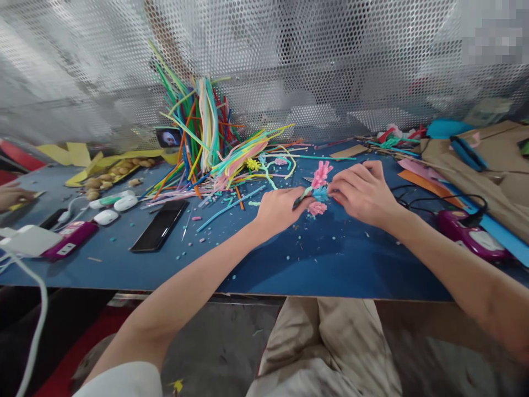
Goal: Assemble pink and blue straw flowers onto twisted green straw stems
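Pipe-cleaner flowers are held over the table between my two hands: a pink one [321, 174] on top, a blue one [319, 193] in the middle and a paler pink one [317, 208] below. My left hand [278, 210] is closed around their green stem, and a small dark piece shows by its fingertips. From the right, my right hand [360, 190] is closed with its fingertips against the blue flower. A bit of red and black shows under those fingers, but its kind is hidden. A thin metallic point shows behind the upper pink flower.
Beyond my left hand lies a big heap of coloured pipe cleaners [209, 129]. A phone [160, 226], power strips [76, 240] and cables lie left; another purple power strip [475, 234] and brown paper [467, 160] lie right. At far left is another person's hand [14, 198]. Perforated metal [264, 66] stands behind.
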Tool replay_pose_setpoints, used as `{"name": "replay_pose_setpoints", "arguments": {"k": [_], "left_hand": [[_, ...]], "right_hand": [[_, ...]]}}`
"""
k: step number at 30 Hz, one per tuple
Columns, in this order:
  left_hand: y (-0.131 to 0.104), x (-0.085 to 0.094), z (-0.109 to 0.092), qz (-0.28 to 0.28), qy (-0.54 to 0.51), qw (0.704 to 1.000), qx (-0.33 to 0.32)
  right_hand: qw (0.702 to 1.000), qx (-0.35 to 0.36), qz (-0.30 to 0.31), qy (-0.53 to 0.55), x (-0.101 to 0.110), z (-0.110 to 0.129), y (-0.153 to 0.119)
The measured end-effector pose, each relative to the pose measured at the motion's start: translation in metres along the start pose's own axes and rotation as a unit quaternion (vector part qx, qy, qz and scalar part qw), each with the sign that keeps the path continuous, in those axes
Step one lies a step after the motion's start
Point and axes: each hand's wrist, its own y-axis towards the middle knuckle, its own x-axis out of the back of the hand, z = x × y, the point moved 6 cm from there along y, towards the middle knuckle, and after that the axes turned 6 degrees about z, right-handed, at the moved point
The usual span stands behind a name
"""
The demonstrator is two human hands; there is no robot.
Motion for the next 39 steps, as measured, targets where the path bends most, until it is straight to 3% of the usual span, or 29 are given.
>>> {"name": "replay_pose_setpoints", "arguments": {"k": [8,20,28,35,39], "left_hand": [[0.000,0.002,-0.003,0.003,0.034,0.996,-0.085],[0.002,0.000,0.000,0.013,0.035,0.997,-0.062],[0.000,0.003,-0.007,-0.002,0.056,0.993,-0.104],[-0.002,0.003,-0.012,0.018,0.038,0.980,-0.197],[0.001,0.002,-0.005,0.040,-0.010,0.984,-0.173]], "right_hand": [[0.996,-0.006,0.019,0.088,-0.008,-0.006,-0.003],[0.990,-0.017,-0.025,0.140,0.004,-0.009,-0.001],[0.984,-0.025,0.007,0.174,-0.003,-0.004,0.000],[0.958,-0.069,0.112,0.256,-0.012,-0.003,0.000],[0.932,-0.075,0.113,0.336,-0.009,-0.010,0.001]]}}
